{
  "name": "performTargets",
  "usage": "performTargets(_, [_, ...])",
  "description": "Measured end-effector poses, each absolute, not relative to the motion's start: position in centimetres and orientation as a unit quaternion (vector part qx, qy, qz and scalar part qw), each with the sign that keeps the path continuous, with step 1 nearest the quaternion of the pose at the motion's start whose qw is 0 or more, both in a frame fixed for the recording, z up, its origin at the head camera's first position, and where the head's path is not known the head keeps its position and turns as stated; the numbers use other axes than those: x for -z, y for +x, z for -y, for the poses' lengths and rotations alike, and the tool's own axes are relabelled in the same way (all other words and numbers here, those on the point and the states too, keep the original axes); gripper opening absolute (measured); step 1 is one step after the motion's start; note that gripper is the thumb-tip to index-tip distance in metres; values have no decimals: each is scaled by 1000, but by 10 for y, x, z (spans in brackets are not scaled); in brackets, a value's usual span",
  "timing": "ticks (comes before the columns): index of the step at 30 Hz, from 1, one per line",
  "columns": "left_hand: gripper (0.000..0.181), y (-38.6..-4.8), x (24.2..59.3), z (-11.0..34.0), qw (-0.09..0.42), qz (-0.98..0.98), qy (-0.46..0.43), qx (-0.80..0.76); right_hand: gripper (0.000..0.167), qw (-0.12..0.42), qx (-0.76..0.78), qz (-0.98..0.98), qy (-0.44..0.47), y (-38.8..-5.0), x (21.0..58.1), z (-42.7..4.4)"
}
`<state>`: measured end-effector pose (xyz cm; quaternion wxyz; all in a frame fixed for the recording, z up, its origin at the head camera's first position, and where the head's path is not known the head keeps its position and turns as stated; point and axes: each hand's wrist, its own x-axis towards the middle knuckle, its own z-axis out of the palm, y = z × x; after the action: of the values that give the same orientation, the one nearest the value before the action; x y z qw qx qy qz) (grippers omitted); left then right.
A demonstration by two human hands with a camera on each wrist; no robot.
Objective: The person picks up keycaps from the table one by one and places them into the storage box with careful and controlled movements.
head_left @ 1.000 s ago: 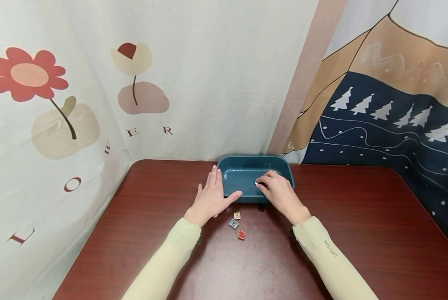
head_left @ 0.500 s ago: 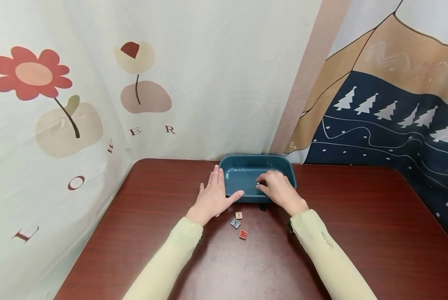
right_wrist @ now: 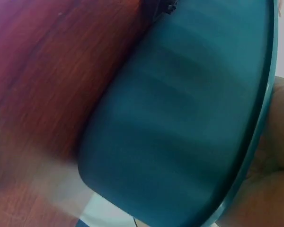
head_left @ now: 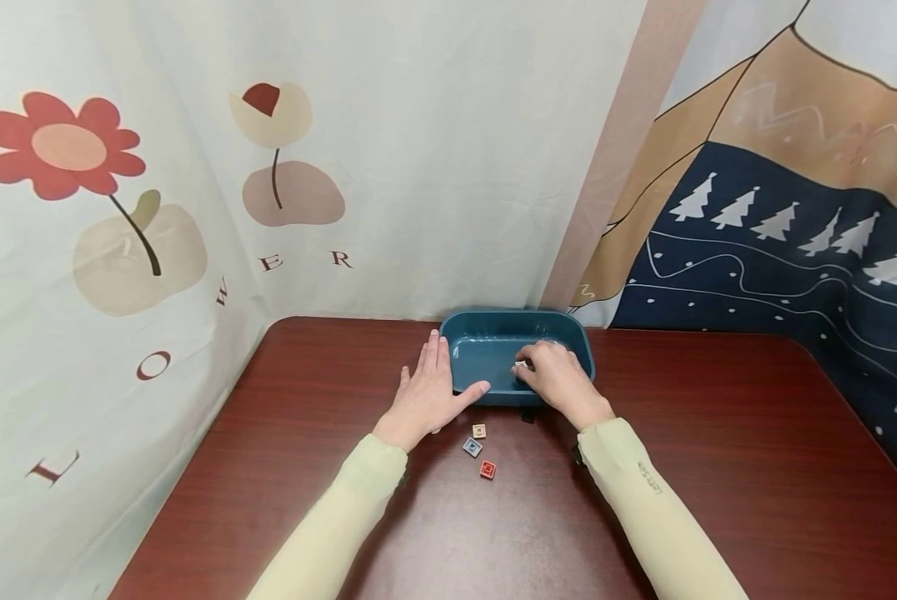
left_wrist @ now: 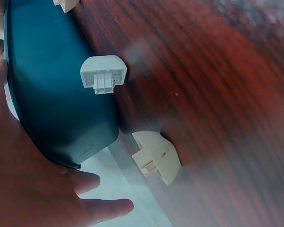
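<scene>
My left hand is spread against the front-left of the teal tray, fingers straight, gripping nothing. My right hand reaches over the front rim, thumb and fingers pinching a small white piece inside. Beige keycap, blue keycap, red keycap on the bench in front.

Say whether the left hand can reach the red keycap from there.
Probably yes: the red keycap lies uncovered on the table, and the left hand, straight-fingered at the bin, grips nothing.
</scene>
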<state>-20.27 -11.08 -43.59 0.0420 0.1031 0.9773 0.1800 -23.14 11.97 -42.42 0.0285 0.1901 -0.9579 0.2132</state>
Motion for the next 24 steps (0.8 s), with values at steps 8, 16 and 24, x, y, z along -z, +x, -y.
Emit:
performTargets(8, [114,-203,435,111,46,-976,104,-184,25,124,-211,945,219,-213,429,-129])
performTargets(16, [114,-203,435,112,49,-977,103,-181,36,167,-204,936,236,-197,427,-142])
performTargets(24, [116,-204,436,112,58,-977,101,-181,40,172,-207,933,237,-179,430,-155])
